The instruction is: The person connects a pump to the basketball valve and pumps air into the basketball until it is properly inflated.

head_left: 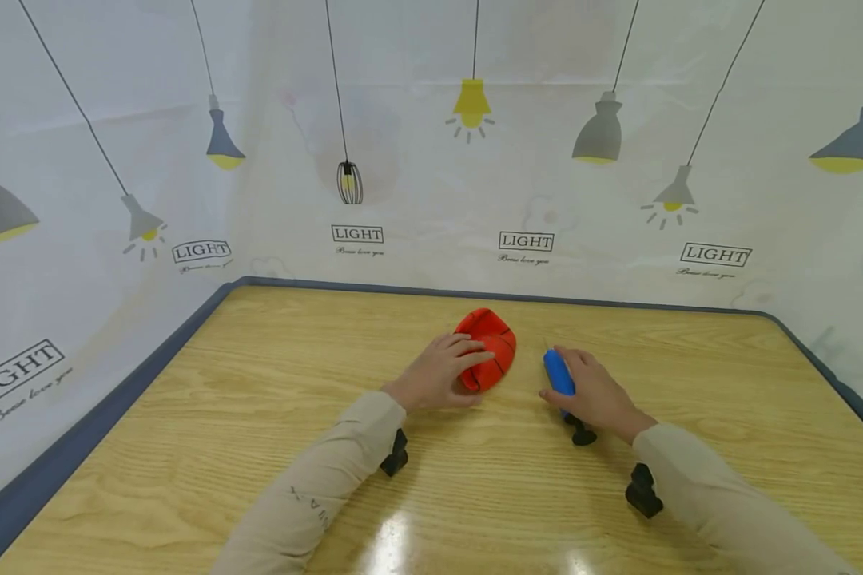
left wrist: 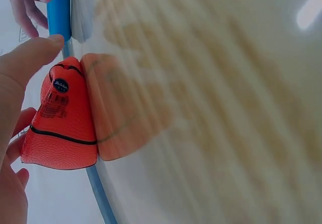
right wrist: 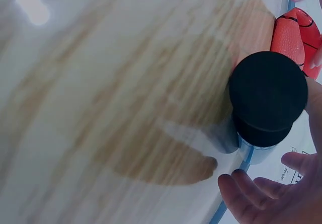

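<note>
Two hands (head_left: 442,371) (head_left: 598,393), one red ball (head_left: 499,345), one pump (head_left: 558,373)

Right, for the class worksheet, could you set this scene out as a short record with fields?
Item one: red basketball, caved in
Item two: blue hand pump, its black end nearest the viewer
Left hand: fingers resting on the basketball
Right hand: at the pump, thumb and fingers either side; firmness of grip unclear
Surface: wood-grain table
Behind: white backdrop printed with hanging lamps
</note>
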Available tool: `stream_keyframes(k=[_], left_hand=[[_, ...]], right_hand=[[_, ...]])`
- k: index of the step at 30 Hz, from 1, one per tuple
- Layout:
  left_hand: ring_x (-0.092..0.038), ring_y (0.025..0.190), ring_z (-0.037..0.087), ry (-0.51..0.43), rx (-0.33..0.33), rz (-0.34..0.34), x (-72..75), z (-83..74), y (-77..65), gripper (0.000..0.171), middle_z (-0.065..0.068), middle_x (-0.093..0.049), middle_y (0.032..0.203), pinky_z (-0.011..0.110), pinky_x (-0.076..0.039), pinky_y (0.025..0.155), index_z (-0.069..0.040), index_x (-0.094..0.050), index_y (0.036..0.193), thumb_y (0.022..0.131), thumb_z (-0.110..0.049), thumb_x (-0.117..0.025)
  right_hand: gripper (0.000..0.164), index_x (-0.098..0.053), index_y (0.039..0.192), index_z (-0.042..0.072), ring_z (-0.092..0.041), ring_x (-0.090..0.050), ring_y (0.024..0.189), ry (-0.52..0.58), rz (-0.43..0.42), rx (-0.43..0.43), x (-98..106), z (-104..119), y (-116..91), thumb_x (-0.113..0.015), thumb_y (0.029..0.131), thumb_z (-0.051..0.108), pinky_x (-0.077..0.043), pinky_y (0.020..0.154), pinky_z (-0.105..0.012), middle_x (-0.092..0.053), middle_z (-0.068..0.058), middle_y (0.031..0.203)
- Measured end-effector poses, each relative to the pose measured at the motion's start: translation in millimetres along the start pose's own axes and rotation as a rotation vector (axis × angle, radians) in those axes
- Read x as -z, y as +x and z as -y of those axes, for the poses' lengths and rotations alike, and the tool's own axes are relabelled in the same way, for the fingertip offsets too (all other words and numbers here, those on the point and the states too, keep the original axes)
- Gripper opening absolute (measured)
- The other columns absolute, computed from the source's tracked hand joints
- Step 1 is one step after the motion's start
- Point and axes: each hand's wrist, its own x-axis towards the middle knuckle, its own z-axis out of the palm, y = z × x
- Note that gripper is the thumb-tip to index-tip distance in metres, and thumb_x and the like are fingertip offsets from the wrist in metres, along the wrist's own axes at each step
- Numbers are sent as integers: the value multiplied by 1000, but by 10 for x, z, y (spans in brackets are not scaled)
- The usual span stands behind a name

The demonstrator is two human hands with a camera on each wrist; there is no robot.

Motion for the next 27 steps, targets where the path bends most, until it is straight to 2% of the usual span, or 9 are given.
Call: stream_keyframes(k=[6,10,15,20,24,27], left_hand=[[-35,117,21,24,1,17,-4,2,29,57,0,-47,124,39,-19,102,-18,-51,124,74,-40,-68],[-40,113,20,44,-7,25,40,-33,49,49,0,-51,118,40,-19,103,-18,-56,119,74,-32,-70],[-44,108,20,25,-23,29,73,-52,78,39,2,-53,112,36,-24,100,-17,-60,112,75,-23,-69],[-44,103,19,-16,-28,36,71,-17,97,36,2,-52,109,31,-28,97,-15,-61,108,74,-25,-70],[-44,99,18,4,-51,24,58,10,105,31,1,-52,103,31,-30,94,-15,-60,101,74,-25,-70],[-44,91,17,28,-85,11,43,19,112,24,0,-50,93,29,-33,88,-14,-57,93,74,-22,-70]], right_hand=[[76,-23,135,-4,-45,-42,108,35,23,1,-16,-26,36,-60,81,34,-38,83,-56,-33,-34,126],[75,-22,135,-5,-44,-43,107,48,39,-5,-17,-37,46,-60,82,31,-39,83,-55,-35,-34,125],[73,-24,134,-6,-42,-43,108,62,43,-15,-16,-48,83,-60,82,30,-40,83,-53,-37,-32,125],[71,-24,133,-7,-41,-45,106,102,51,-18,0,-51,101,-60,83,27,-42,81,-51,-39,-32,122],[70,-23,133,-9,-42,-46,106,139,56,-20,14,-50,100,-60,83,24,-42,81,-50,-40,-33,120],[70,-23,132,-10,-41,-47,104,153,55,-21,18,-49,101,-60,83,24,-43,81,-50,-42,-33,118]])
